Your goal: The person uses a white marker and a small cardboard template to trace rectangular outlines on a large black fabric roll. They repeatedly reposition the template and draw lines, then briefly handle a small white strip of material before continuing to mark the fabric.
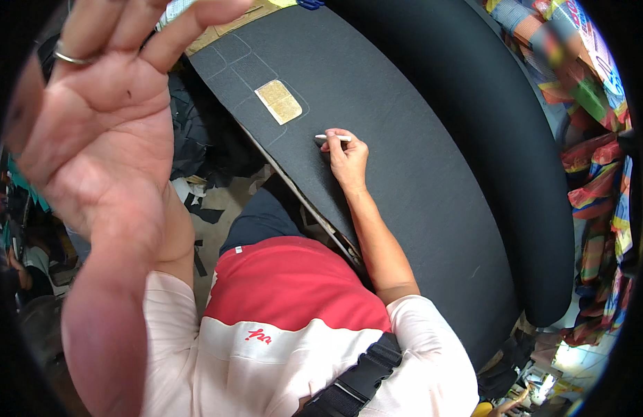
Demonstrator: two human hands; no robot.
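My left hand [106, 125] is raised close to the camera, palm showing and fingers stretched apart; it wears a ring and holds nothing. My right hand [348, 158] pinches a slim white marking pen [342, 137] just over dark grey sheet material [398, 153] on the work surface. Left of and beyond that hand lies a small tan card template [279, 102] with rounded corners. Thin pale outlines are drawn around the template and farther along the sheet, near its left edge.
A thick black roll [460, 125] lies along the sheet's right side. Beyond it are colourful crumpled wrappings [599, 167]. Brown card [224, 29] lies at the far end, and dark scraps [207, 215] are on the floor to the left.
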